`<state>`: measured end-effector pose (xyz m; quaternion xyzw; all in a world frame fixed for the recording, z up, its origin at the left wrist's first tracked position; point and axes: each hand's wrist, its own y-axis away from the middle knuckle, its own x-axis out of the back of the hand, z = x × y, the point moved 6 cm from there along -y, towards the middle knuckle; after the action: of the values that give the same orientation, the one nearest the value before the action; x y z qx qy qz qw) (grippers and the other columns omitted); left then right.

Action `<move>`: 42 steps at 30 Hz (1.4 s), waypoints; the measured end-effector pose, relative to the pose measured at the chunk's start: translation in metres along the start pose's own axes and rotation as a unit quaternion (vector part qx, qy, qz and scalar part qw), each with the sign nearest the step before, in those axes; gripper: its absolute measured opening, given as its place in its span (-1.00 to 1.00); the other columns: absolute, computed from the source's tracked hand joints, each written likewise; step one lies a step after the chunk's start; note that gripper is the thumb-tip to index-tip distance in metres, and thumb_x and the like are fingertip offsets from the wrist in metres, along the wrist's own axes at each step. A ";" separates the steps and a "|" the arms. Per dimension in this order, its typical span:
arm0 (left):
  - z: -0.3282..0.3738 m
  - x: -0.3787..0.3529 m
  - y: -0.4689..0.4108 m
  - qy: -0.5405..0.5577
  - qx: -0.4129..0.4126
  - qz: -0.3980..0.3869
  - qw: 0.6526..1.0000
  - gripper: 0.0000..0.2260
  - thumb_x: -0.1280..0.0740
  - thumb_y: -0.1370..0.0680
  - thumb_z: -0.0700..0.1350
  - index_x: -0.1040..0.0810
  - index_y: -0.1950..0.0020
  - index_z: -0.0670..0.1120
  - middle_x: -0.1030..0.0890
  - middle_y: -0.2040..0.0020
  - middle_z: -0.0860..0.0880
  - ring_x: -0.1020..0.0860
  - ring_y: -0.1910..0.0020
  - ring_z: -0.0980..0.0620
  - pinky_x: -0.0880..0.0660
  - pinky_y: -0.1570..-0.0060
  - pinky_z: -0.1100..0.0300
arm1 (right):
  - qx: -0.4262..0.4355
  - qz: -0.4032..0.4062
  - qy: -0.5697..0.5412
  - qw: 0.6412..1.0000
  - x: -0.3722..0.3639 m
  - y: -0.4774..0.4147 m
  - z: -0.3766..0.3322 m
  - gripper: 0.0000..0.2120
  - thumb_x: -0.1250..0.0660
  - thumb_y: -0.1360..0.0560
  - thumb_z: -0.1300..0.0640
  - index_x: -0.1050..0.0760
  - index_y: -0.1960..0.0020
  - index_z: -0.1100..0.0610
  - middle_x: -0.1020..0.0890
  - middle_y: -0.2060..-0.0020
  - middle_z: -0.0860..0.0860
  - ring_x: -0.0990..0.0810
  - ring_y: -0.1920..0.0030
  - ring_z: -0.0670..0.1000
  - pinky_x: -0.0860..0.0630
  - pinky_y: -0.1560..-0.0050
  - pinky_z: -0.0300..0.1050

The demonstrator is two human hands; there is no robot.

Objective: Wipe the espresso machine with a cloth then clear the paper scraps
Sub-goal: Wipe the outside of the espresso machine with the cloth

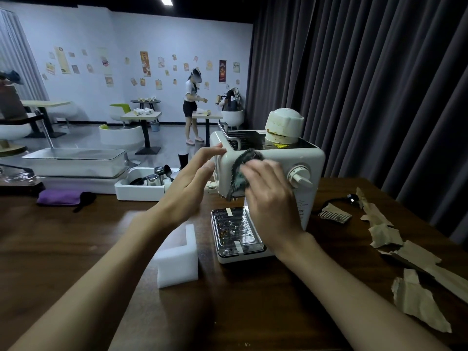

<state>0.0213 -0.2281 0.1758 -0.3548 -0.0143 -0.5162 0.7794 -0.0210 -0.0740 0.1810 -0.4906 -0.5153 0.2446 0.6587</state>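
Under my R hand the cloth is pressed on the machine front, just left of the dial. Fingers are blurred, so can't tell if they grip it or press flat. L hand is open, fingertips on the machine's top left edge. Scraps lie on the table right of my R arm, well apart.

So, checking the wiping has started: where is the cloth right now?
In the head view, the dark cloth is held by the right hand against the front face of the espresso machine, just left of its white dial.
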 end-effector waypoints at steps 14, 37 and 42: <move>0.004 -0.001 -0.001 -0.020 0.012 0.012 1.000 -0.58 0.04 -0.60 0.27 -0.43 -0.32 0.20 -0.41 -0.46 0.18 -0.34 -0.46 0.25 -0.29 -0.44 0.13 | 0.102 -0.101 -0.027 0.989 -0.013 0.015 -0.012 -0.74 -0.27 -0.50 0.34 -0.58 -0.16 0.28 -0.61 -0.09 0.13 -0.53 -0.11 0.18 -0.54 -0.07 0.07; 0.036 -0.035 -0.039 -0.138 0.136 0.256 0.947 -0.47 -0.41 -0.52 0.18 -0.38 -0.28 -0.15 -0.52 -0.18 -0.12 -0.51 -0.14 -0.09 -0.47 -0.09 0.05 | -0.256 0.013 -0.145 0.956 0.067 0.008 0.131 -0.65 -0.43 -0.41 0.29 -0.56 -0.18 0.14 -0.59 -0.16 0.03 -0.55 -0.20 0.01 -0.47 -0.24 -0.13; 0.040 -0.036 -0.036 -0.144 0.115 0.307 0.934 -0.70 -0.34 -0.59 0.10 -0.40 -0.12 -0.09 -0.49 -0.02 -0.01 -0.46 -0.01 -0.02 -0.31 0.05 0.13 | -0.280 0.018 -0.228 0.932 0.057 0.015 0.139 -0.59 -0.43 -0.42 0.33 -0.56 -0.24 0.10 -0.57 -0.25 0.02 -0.49 -0.32 -0.03 -0.43 -0.37 0.03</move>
<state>-0.0112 -0.1843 0.2105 -0.3204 -0.0759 -0.1900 0.9249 -0.1257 0.0338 0.1906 -0.5955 -0.6902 0.2070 0.3552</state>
